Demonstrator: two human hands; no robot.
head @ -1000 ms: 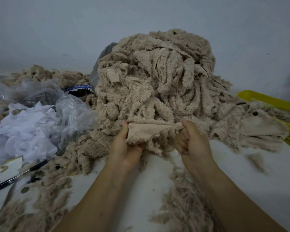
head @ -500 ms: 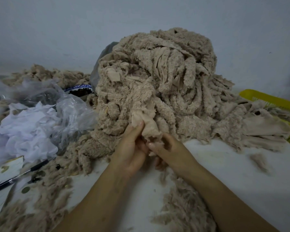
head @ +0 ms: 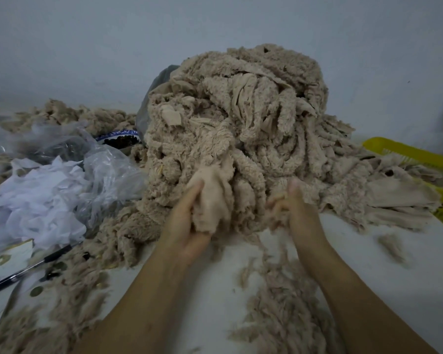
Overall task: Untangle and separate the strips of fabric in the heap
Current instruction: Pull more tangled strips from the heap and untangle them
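Parting again on the head view: left hand (head: 187, 226) and right hand (head: 294, 210), pressed together a moment ago, pull apart at the foot of the heap (head: 241, 118). Left hand grips the bunched strip (head: 212, 198); right hand curls round a fluffy end (head: 273, 209), blurred. Strip runs into the heap just beyond both hands, so it isn't freed yet.

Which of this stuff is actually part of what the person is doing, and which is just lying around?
In the job: heap of beige fabric strips; bunched strip, gripped by the left hand; right hand, gripping fabric at the heap's foot.
Lying about: plastic bag of white scraps; pen; blue-rimmed bowl; yellow basket; loose fluff on the table.
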